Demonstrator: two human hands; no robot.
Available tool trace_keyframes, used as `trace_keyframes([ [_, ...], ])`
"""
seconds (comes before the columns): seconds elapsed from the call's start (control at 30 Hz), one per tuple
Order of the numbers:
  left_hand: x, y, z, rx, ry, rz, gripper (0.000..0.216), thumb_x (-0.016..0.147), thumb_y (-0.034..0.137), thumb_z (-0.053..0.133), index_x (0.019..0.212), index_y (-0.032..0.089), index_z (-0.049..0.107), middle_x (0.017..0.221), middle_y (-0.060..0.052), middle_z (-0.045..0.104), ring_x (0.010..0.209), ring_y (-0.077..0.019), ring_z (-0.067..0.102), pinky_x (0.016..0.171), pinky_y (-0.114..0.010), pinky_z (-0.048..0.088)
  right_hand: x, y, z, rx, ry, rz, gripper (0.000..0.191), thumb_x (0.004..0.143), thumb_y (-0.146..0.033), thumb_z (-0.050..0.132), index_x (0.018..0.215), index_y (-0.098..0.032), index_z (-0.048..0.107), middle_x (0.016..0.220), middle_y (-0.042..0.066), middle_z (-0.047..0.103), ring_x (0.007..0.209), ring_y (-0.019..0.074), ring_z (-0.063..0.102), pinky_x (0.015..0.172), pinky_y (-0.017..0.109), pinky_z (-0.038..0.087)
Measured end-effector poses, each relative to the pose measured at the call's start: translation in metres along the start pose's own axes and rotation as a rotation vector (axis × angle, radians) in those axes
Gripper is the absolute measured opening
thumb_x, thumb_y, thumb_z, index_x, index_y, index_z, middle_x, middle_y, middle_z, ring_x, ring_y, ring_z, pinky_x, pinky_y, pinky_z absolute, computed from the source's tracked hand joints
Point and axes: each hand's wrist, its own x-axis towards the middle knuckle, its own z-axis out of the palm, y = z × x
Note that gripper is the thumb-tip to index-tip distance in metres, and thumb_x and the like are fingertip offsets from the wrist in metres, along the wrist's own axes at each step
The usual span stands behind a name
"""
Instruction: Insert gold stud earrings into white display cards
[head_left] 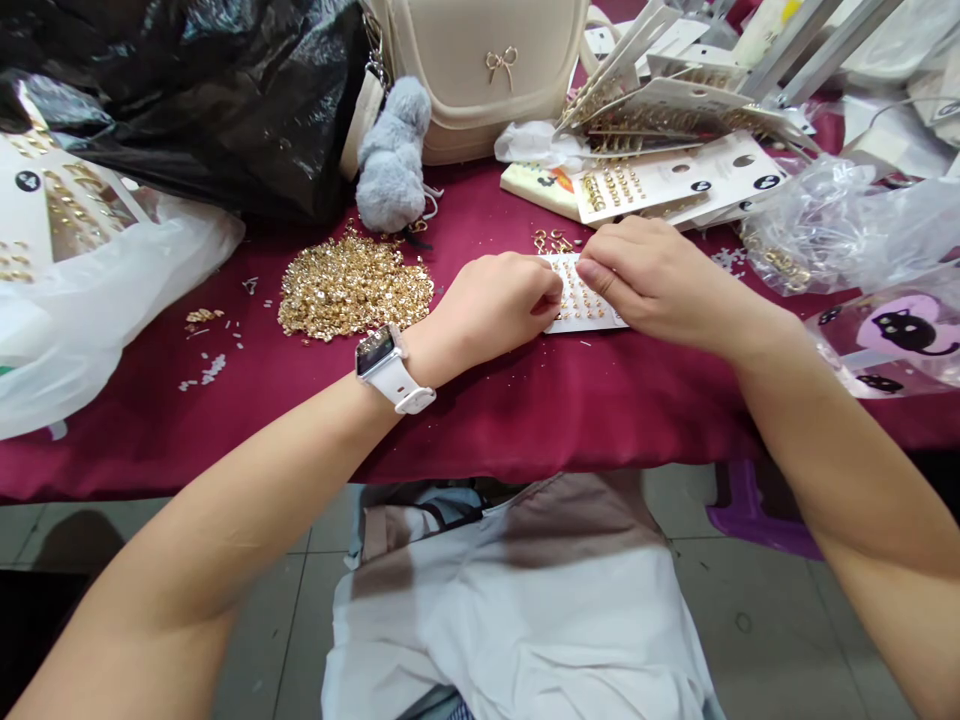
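A white earring card [574,322] with rows of small gold earrings lies on the cloth between my hands. My left hand [504,300], with a white-strapped watch at its wrist, is curled closed at the card's left edge. Its fingertips are hidden, so what they pinch cannot be seen. My right hand [651,270] grips the card's right side, thumb across the top and fingers bent over the far edge. Left of my left hand spreads a heap of small gold pieces [352,285]. A few loose gold earrings [551,241] lie just behind the card.
A black plastic bag [225,110], a cream handbag [480,90] and a grey plush charm [394,160] stand at the back. Stacked earring cards [675,185] and clear bags [847,220] lie right. A white plastic bag [135,290] sits left, near small clear bits [214,368].
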Motion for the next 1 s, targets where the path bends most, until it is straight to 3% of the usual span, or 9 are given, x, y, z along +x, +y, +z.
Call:
trace_keyframes([
  [0.2,-0.0002,0.0005,-0.0006,0.007,-0.01,-0.003,0.019,0.082,0.019,0.052,0.08,0.016,0.072,0.072,-0.003,0.065,0.068,-0.0151,0.061,0.06,-0.027,0.036,-0.001,-0.0008,0.0017,0.032,-0.031,0.018,0.031,0.094,-0.033,0.031,0.098,-0.019,0.06,0.09,0.009,0.065,0.088,0.0246,0.058,0.078,0.039,0.041],
  [0.47,0.0005,0.0002,-0.0011,0.005,-0.035,-0.017,0.02,0.083,0.019,0.053,0.086,0.016,0.073,0.078,-0.003,0.067,0.074,-0.0174,0.063,0.063,-0.028,0.038,-0.0025,-0.0013,-0.0044,0.061,-0.013,0.007,0.021,0.086,-0.024,0.046,0.09,-0.026,0.066,0.088,0.005,0.069,0.095,0.0248,0.058,0.088,0.042,0.04],
  [1.0,0.0009,0.0007,-0.0017,-0.043,-0.034,-0.012,0.021,0.083,0.02,0.053,0.085,0.017,0.073,0.078,-0.003,0.067,0.074,-0.0169,0.064,0.065,-0.027,0.041,-0.0027,-0.0022,-0.0027,-0.016,-0.036,-0.004,0.021,0.085,-0.023,0.049,0.086,-0.025,0.07,0.08,0.005,0.068,0.085,0.024,0.059,0.079,0.039,0.043],
])
